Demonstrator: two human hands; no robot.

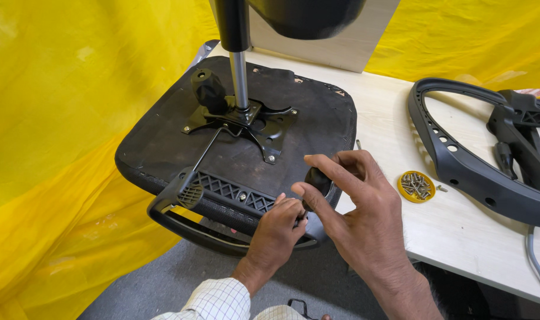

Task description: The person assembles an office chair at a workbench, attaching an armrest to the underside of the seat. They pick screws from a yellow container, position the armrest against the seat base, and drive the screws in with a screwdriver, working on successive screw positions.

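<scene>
One upturned seat [234,136], one armrest [222,195]: a screwdriver handle [318,179] is clasped by right-hand fingers [335,172]; its shaft is pinched by left-hand fingers [290,208].

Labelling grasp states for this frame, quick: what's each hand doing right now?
Left hand: fingers pinched shut at the screwdriver shaft, against the armrest bracket.
Right hand: fingers closed on the black screwdriver handle.

My left hand [277,230] sits low at centre frame, fingers pinched together and pointing up. My right hand [356,204] reaches in from the lower right, thumb and fingers curled in a grip, wrist bent.
</scene>
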